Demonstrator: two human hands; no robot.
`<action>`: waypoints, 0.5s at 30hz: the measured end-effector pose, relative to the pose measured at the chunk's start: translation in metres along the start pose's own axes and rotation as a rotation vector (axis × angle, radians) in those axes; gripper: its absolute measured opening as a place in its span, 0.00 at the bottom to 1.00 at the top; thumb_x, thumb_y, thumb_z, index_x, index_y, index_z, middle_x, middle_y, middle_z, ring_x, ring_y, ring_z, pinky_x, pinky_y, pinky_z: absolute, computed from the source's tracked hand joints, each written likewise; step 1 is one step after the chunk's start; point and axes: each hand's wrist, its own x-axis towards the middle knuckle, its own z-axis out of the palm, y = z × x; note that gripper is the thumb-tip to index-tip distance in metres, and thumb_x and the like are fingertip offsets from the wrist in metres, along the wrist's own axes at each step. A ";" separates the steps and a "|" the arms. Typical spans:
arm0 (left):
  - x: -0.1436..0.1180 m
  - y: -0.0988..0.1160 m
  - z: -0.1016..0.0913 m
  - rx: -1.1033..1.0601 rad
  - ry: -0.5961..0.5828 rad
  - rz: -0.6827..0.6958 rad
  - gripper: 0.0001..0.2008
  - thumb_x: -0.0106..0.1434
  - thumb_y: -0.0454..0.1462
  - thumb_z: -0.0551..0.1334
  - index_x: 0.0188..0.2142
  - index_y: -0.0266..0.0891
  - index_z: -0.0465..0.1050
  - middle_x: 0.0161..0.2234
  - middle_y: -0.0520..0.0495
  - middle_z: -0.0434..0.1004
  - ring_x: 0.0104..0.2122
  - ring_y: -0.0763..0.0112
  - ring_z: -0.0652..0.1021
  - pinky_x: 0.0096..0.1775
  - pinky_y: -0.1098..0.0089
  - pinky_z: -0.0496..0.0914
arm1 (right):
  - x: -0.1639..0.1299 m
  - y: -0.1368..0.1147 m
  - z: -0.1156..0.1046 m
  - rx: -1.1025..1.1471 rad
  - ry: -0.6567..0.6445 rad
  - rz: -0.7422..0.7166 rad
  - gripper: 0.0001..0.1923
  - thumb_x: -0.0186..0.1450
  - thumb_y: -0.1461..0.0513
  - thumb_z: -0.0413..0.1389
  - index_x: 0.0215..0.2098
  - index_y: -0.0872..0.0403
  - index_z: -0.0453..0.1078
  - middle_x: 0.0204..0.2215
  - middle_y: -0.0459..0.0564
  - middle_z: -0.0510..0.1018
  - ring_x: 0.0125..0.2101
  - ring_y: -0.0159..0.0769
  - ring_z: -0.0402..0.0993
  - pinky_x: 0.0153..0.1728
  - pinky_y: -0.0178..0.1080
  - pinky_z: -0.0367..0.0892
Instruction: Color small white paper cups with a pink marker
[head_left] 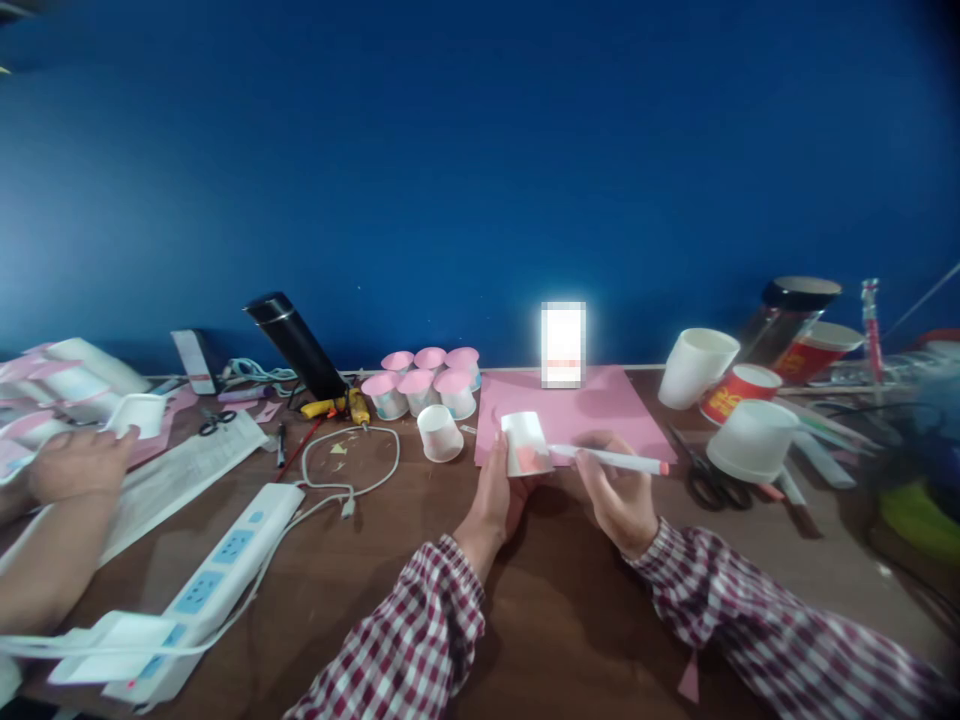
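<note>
My left hand (pixel 493 490) is closed around a white paper cup (pixel 523 428), held upside down over the near edge of a pink sheet (pixel 570 400). A pinkish patch shows low on the cup's side. Between the fingers of my right hand (pixel 619 495) is a white marker (pixel 626 460), its tip end at the cup and its orange end pointing right. Another white paper cup (pixel 439 434) stands to the left of my left hand. Behind it are several cups with pink tops (pixel 420 385).
A power strip (pixel 217 590) with white cables lies at left, near another person's hand (pixel 82 465). A black flask (pixel 292 340) leans behind it. At right are scissors (pixel 709 480), a clear tub (pixel 753 442), a red cup (pixel 739 395) and a white cup (pixel 697 368).
</note>
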 end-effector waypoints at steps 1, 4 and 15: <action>0.000 0.000 0.000 0.003 0.001 -0.012 0.23 0.63 0.49 0.57 0.47 0.33 0.71 0.37 0.40 0.78 0.35 0.63 0.78 0.41 0.62 0.73 | 0.000 -0.001 0.000 0.010 0.008 0.003 0.04 0.65 0.62 0.54 0.36 0.54 0.68 0.27 0.46 0.74 0.26 0.30 0.72 0.26 0.32 0.69; 0.000 0.001 0.001 0.002 0.003 -0.022 0.22 0.63 0.49 0.56 0.45 0.32 0.72 0.34 0.40 0.79 0.34 0.62 0.78 0.40 0.62 0.73 | 0.000 -0.003 0.000 0.021 0.005 -0.001 0.03 0.65 0.62 0.54 0.35 0.54 0.68 0.26 0.45 0.73 0.25 0.30 0.71 0.25 0.31 0.68; -0.002 0.003 0.002 0.003 -0.025 -0.052 0.25 0.64 0.50 0.55 0.46 0.29 0.72 0.36 0.38 0.80 0.36 0.60 0.79 0.46 0.58 0.71 | -0.003 0.002 0.000 -0.002 -0.056 0.016 0.05 0.66 0.60 0.54 0.36 0.54 0.69 0.27 0.47 0.75 0.26 0.32 0.72 0.27 0.33 0.68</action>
